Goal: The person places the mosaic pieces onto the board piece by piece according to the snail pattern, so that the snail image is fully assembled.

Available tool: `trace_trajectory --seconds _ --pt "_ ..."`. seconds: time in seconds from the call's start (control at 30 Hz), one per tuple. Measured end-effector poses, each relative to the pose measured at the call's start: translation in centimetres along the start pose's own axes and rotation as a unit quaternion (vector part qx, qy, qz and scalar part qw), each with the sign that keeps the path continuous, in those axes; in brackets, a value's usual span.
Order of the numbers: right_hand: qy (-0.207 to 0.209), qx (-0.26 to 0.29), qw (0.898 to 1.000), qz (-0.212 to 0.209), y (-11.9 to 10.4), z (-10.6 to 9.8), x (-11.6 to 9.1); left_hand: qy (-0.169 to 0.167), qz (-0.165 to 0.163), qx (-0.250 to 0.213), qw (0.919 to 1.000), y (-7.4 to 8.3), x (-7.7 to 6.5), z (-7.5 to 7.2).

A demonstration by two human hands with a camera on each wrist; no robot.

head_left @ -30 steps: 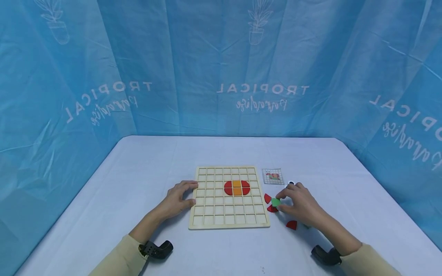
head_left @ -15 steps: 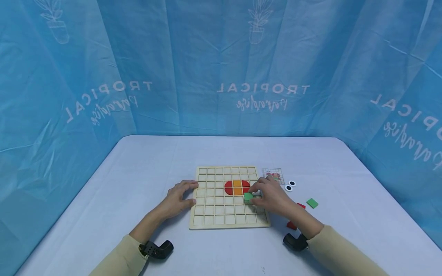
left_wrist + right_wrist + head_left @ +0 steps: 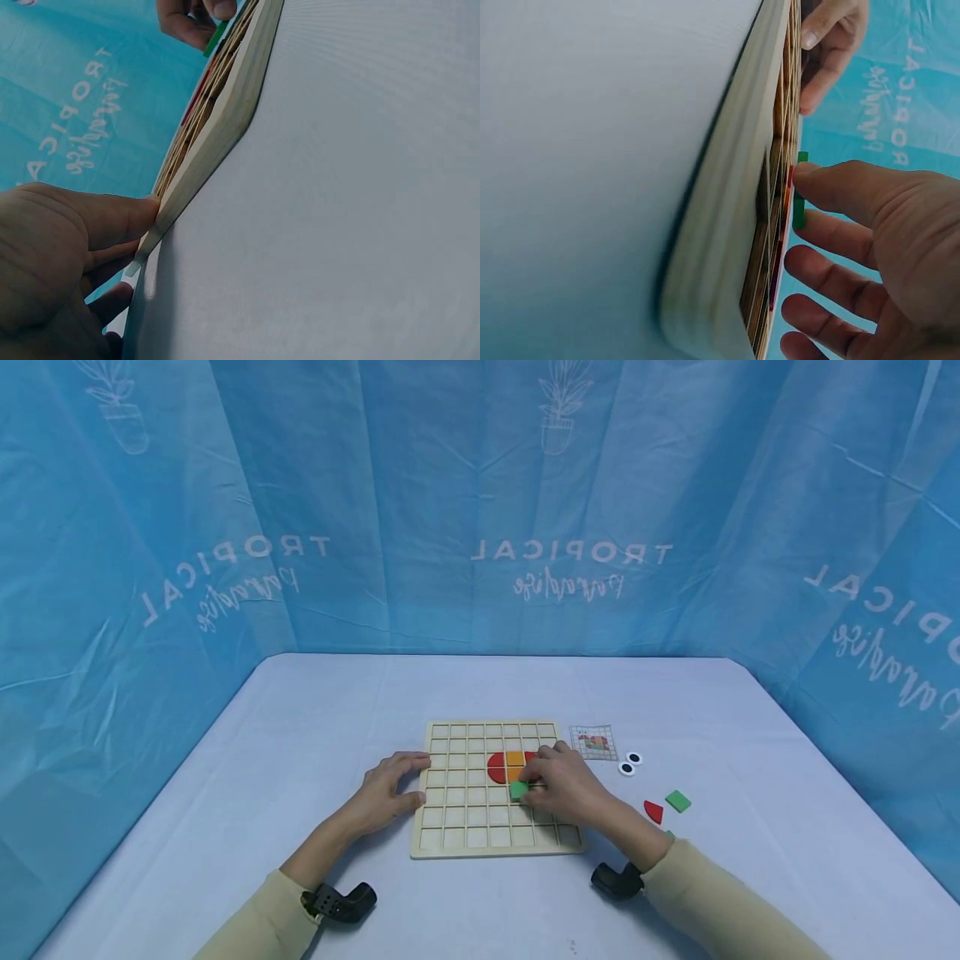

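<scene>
My right hand (image 3: 564, 787) pinches a green square tile (image 3: 518, 791) between thumb and fingertips, just over the wooden grid board (image 3: 442, 838). In the right wrist view the green tile (image 3: 800, 196) stands edge-on above the board, the other fingers spread below it. An orange block (image 3: 514, 760) lies on the board, with a red rounded piece (image 3: 495, 767) at its left and another red piece (image 3: 530, 756), partly hidden by my hand, at its right. My left hand (image 3: 384, 793) rests at the board's left edge, with thumb and fingertips touching the frame.
Right of the board lie a printed pattern card (image 3: 593, 743), two white discs with black centres (image 3: 630, 764), a red quarter-round piece (image 3: 653, 812) and a green tile (image 3: 678, 801). Another green piece (image 3: 670, 834) shows beside the right forearm. Blue curtains (image 3: 480, 510) surround the white table (image 3: 337, 710).
My right hand has carried the green tile from the loose pieces leftward over the board, to just below the orange block. The left hand and the board have stayed in place.
</scene>
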State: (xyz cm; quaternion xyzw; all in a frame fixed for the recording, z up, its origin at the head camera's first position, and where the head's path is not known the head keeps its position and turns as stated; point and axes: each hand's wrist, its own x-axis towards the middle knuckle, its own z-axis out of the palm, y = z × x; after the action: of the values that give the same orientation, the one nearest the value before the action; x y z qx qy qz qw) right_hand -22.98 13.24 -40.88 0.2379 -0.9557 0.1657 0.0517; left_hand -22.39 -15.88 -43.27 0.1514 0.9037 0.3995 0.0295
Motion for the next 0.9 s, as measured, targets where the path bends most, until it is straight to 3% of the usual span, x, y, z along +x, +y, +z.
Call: trace_trajectory --seconds 0.27,0.9 --pt "-0.002 -0.021 1.0 -0.008 -0.07 0.17 0.06 -0.002 0.003 -0.001 1.0 0.04 -0.06 -0.12" --pt "0.004 -0.006 1.0 0.002 0.05 -0.35 -0.34 -0.006 -0.003 -0.004 1.0 0.14 -0.04 -0.14"
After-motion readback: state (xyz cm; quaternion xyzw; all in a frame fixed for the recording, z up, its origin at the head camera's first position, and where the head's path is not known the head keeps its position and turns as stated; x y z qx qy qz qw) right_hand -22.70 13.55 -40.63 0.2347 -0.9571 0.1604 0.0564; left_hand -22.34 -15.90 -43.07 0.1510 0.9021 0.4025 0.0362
